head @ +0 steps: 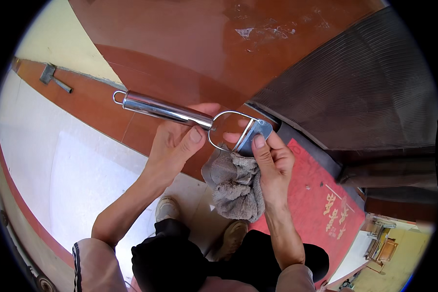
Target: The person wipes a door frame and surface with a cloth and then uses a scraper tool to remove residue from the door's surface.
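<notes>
A metal Y-shaped peeler (168, 110) with a shiny tubular handle and a hanging loop is held between both hands. My left hand (175, 146) grips the handle near its neck, with the thumb on top and fingers behind. My right hand (273, 157) pinches the flat grey plate at the blade end, thumb in front and fingers behind. A crumpled grey cloth (239, 189) hangs below the blade end, against my right hand; which fingers hold it cannot be told.
A scraper-like tool with a wide blade (48, 74) lies on the brown tiled ledge at the left. A ribbed dark curtain (357, 84) hangs at the right, above a red mat (314, 197) bearing writing. Two shoes (167, 208) stand on pale floor tiles. Wooden furniture (387, 250) is at the lower right.
</notes>
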A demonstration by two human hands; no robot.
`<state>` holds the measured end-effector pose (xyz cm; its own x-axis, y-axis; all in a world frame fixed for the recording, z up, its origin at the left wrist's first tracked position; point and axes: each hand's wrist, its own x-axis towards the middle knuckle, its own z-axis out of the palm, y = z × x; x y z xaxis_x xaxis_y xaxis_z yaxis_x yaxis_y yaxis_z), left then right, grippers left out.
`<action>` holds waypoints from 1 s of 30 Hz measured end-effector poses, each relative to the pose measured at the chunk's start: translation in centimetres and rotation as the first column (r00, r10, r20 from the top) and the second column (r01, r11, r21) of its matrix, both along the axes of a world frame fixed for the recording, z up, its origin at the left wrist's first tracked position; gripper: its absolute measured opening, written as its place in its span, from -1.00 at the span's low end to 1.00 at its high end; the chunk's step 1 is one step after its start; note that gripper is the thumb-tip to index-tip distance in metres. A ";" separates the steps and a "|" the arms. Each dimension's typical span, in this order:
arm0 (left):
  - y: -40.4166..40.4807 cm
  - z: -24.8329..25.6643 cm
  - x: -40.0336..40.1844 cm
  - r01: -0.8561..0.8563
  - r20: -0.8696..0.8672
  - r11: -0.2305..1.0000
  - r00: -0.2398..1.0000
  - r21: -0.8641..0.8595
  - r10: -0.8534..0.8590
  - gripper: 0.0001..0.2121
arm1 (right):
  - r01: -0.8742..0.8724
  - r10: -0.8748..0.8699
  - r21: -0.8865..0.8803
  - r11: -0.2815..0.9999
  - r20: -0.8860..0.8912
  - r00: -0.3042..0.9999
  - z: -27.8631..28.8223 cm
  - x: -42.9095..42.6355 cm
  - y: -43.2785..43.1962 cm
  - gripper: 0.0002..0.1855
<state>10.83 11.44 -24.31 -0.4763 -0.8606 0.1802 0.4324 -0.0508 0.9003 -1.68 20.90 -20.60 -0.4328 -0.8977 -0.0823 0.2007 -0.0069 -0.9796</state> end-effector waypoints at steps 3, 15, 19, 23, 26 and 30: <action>-0.6 2.7 -2.1 0.134 -0.077 0.979 0.989 0.156 -0.123 -0.71 | -0.016 0.016 -0.048 0.999 0.008 1.000 -0.1 0.2 0.1 -0.68; -3.2 4.6 -2.2 0.165 0.064 0.986 0.984 -0.003 -0.164 -0.83 | -0.091 0.120 -0.100 0.991 0.342 0.932 -0.5 -1.0 1.2 -0.61; -2.9 4.7 -2.4 0.236 0.061 0.970 0.969 0.063 -0.240 -0.84 | -0.055 0.141 -0.200 0.978 0.445 0.885 0.7 0.5 0.3 -0.56; -2.9 5.3 -3.3 0.264 0.079 0.964 0.961 0.026 -0.266 -0.83 | -0.049 0.132 -0.193 0.980 0.444 0.886 -0.5 -1.6 1.1 -0.63; -1.1 7.0 -5.5 0.183 0.109 0.982 0.978 -0.049 -0.177 -0.82 | -0.114 0.155 -0.123 0.986 0.397 0.905 1.2 -4.4 1.7 -0.65; -2.7 7.8 -4.2 0.100 0.084 0.987 0.992 -0.123 -0.090 -0.80 | -0.300 0.334 -0.202 0.932 0.160 0.929 3.4 -6.0 -1.0 -0.67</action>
<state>6.59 8.71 -16.47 -0.5715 -0.7833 0.2445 0.3595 0.0289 0.9327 -7.66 19.89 -17.25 -0.1148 -0.9929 0.0326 0.4003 -0.0762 -0.9132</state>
